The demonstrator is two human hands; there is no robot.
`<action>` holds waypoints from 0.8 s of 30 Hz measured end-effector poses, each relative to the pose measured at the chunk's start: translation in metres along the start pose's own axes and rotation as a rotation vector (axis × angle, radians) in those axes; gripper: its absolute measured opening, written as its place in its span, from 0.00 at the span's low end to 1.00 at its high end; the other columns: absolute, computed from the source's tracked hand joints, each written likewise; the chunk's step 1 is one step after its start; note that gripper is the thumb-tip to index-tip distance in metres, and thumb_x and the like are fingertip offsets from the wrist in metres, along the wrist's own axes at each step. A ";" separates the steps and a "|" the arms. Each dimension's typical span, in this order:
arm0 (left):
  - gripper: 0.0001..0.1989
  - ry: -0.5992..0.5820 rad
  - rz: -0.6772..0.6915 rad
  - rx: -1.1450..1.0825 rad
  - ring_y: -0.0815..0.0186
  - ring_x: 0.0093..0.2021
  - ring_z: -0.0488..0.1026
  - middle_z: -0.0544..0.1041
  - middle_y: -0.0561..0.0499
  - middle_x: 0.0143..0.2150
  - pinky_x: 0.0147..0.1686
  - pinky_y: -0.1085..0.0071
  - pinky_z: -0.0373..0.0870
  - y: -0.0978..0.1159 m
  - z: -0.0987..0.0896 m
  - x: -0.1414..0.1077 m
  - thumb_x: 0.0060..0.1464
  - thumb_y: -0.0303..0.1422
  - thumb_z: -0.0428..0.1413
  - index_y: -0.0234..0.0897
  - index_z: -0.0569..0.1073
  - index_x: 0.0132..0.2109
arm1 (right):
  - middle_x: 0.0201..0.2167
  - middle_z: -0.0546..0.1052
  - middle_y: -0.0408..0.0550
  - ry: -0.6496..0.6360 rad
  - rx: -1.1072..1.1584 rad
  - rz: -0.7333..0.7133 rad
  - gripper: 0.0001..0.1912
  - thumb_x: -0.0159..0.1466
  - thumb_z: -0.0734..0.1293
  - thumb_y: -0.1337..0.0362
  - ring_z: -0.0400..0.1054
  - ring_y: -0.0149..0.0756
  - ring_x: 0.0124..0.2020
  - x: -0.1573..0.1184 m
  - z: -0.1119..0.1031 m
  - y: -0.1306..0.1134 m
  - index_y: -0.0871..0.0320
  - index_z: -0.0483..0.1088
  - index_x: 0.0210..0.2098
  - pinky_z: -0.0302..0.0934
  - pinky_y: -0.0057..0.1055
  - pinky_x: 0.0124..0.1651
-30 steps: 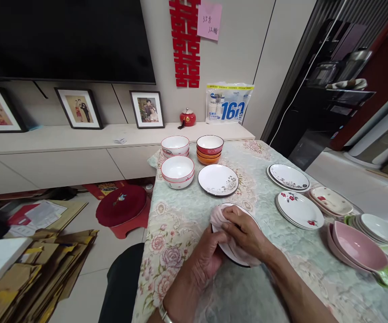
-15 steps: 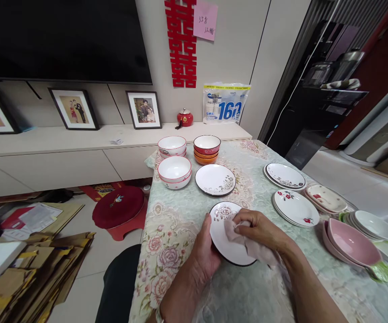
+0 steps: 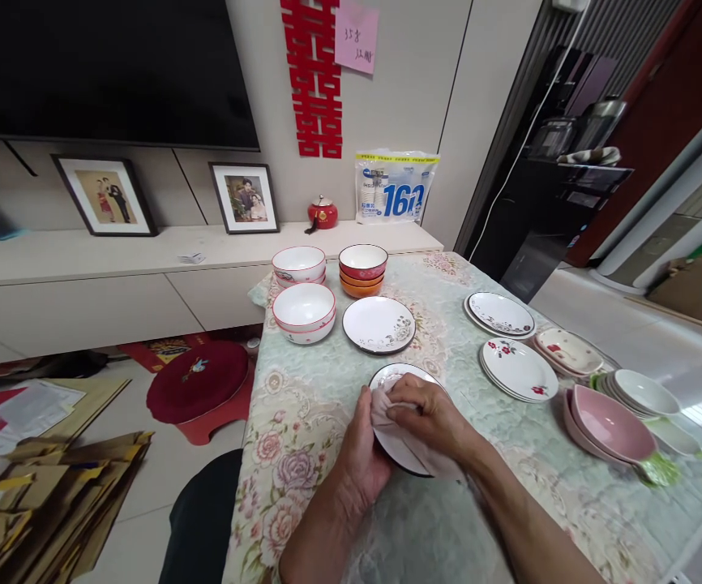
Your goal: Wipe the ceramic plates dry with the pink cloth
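A white plate with a dark rim [image 3: 396,448] is tilted above the table, its left edge gripped by my left hand [image 3: 361,454]. My right hand [image 3: 427,414] pinches a pale pink cloth [image 3: 412,444] and presses it on the plate's face, covering much of its flower pattern. Just beyond lies another dark-rimmed flowered plate [image 3: 378,324]. Behind it are a stack of red and orange bowls [image 3: 363,270] and, to the left, white bowls with red rims [image 3: 304,312].
On the table's right side are stacked oval plates [image 3: 518,369], a flowered plate stack [image 3: 501,315], pink bowls [image 3: 612,426] and small white bowls [image 3: 646,393]. A red stool [image 3: 199,381] and flattened cardboard [image 3: 53,503] are at the left.
My right hand and the cloth have moved left across the plate, toward my left thumb. The whole view has shifted slightly, with the table's right side showing more.
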State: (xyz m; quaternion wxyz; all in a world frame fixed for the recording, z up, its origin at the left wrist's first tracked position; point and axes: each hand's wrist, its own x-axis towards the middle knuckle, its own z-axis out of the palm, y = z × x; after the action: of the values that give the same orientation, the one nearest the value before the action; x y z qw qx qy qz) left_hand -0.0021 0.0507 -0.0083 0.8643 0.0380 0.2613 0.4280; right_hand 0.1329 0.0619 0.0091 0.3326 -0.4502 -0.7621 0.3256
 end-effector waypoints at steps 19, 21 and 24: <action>0.29 0.111 0.112 0.050 0.51 0.52 0.73 0.79 0.40 0.50 0.52 0.56 0.68 0.004 -0.002 -0.004 0.57 0.50 0.49 0.33 0.72 0.55 | 0.36 0.75 0.44 -0.101 -0.158 0.133 0.09 0.61 0.63 0.70 0.68 0.36 0.39 -0.012 -0.039 0.011 0.54 0.74 0.32 0.60 0.32 0.44; 0.29 0.137 0.115 0.073 0.51 0.52 0.73 0.79 0.40 0.49 0.51 0.57 0.68 0.003 -0.001 -0.004 0.57 0.51 0.49 0.34 0.72 0.55 | 0.34 0.74 0.45 -0.005 -0.292 0.182 0.09 0.61 0.61 0.70 0.67 0.36 0.38 -0.012 -0.040 0.017 0.55 0.73 0.32 0.59 0.32 0.42; 0.28 0.129 0.125 0.086 0.52 0.51 0.74 0.79 0.40 0.50 0.50 0.59 0.69 0.002 0.001 -0.006 0.57 0.51 0.50 0.34 0.73 0.55 | 0.32 0.71 0.45 0.115 -0.447 0.228 0.09 0.64 0.60 0.66 0.66 0.36 0.36 -0.009 -0.031 0.022 0.55 0.71 0.30 0.57 0.32 0.40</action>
State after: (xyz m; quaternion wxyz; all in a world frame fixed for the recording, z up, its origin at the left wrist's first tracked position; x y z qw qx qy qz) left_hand -0.0063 0.0477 -0.0040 0.8148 0.0637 0.3320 0.4709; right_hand 0.1716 0.0684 0.0075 0.2289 -0.6134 -0.7391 0.1584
